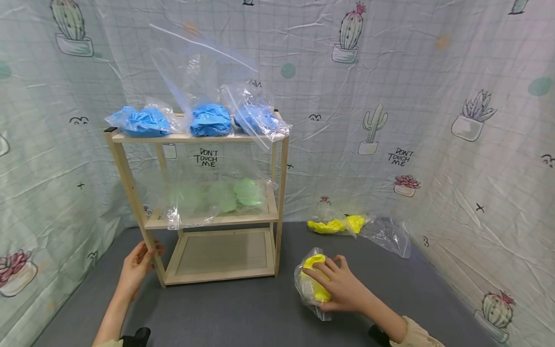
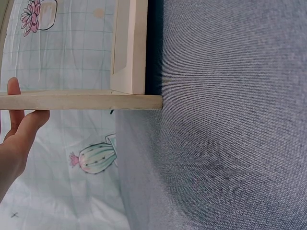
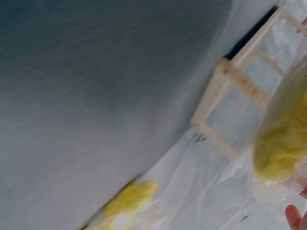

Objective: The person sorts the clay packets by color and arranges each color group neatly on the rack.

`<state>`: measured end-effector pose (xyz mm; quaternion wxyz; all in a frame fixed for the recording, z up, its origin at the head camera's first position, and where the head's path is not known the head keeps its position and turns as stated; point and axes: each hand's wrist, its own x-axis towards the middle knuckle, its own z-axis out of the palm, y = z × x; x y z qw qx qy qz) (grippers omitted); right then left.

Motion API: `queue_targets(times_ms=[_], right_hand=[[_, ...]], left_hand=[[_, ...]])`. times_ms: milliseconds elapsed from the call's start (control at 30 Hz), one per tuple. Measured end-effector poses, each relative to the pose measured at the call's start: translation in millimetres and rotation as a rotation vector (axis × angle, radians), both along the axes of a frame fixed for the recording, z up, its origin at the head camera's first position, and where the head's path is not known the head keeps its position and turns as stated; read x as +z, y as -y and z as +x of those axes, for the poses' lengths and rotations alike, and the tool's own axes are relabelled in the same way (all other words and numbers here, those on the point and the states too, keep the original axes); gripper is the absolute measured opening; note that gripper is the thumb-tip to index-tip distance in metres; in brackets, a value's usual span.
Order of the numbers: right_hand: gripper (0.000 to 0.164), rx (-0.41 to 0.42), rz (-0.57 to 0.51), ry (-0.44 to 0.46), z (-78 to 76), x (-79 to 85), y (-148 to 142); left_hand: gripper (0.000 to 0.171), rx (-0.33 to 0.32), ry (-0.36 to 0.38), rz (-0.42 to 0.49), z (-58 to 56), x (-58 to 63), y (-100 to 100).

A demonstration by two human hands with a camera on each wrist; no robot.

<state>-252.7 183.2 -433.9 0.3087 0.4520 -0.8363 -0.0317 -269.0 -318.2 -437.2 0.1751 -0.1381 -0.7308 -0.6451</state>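
Observation:
My left hand grips the front left post of a wooden three-tier shelf, low down; in the left wrist view, thumb and fingers of the left hand lie on either side of that post. To the shelf's right, my right hand holds a clear plastic bag with yellow stuff inside, fingers spread over it. The right wrist view has the same yellow bag at its right edge, with only a few fingertips of the hand showing. The bottom tier holds nothing.
Bags with blue contents sit along the top tier. Bags with green contents lie on the middle tier. Another yellow bag lies at the back right of the grey table, against the cactus-print sheet.

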Motion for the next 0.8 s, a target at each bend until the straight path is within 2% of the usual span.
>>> queue_targets(times_ms=[233, 533, 800], right_hand=[[0.081, 0.057, -0.004, -0.014, 3.2, 9.1, 37.3], [0.073, 0.141, -0.009, -0.035, 9.7, 17.5, 85.2], [0.075, 0.156, 0.022, -0.063, 6.8, 23.0, 124.6]], left_hand=[[0.027, 0.032, 0.023, -0.034, 0.1, 0.9, 0.6], [0.025, 0.011, -0.005, -0.008, 2.9, 1.3, -0.2], [0.025, 0.012, 0.002, -0.006, 3.1, 2.0, -0.6]])
